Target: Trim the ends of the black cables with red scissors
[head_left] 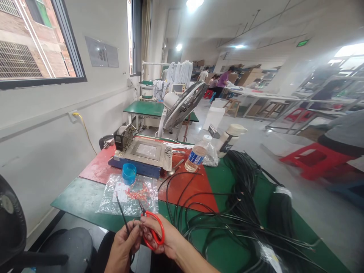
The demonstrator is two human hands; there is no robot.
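Left hand pinched beside curled right hand, perhaps touching.

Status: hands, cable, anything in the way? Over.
Left hand grips black cable, end poking up. Right hand holds red-handled scissors. Plastic bag just beyond, not visibly blocking.

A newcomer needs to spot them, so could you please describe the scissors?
Start at the near table; by its front edge, the right hand holds the scissors. Looped and red-handled, they stand out from the black cable in the left hand.
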